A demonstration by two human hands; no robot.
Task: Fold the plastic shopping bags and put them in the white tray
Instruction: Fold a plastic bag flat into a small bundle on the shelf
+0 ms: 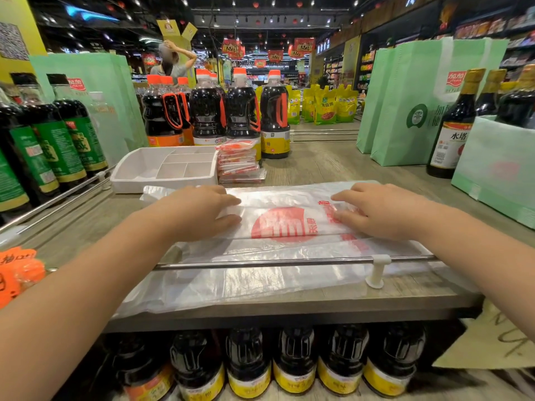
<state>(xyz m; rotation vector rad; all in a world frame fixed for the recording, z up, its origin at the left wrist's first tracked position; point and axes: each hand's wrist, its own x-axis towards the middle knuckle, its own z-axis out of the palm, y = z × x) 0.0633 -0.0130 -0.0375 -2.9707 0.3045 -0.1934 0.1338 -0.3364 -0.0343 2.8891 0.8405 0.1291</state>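
Note:
A clear plastic shopping bag point(285, 227) with a red round logo lies flat across the wooden shelf, its near part hanging over the front rail. My left hand point(199, 212) presses on its left part with the fingers laid nearly flat. My right hand point(382, 211) presses on its right part, fingers extended over the red print. Behind the left hand stands the white tray point(136, 175) with several empty compartments. To the right of the tray sits a stack of folded red-and-white bags point(240, 162).
Dark sauce bottles point(240, 111) stand behind the tray and along the left edge point(52, 140). Green tote bags point(417, 102) and tall bottles point(454, 125) crowd the right side. A metal rail point(289, 261) runs along the shelf front. A person point(173, 62) stands far back.

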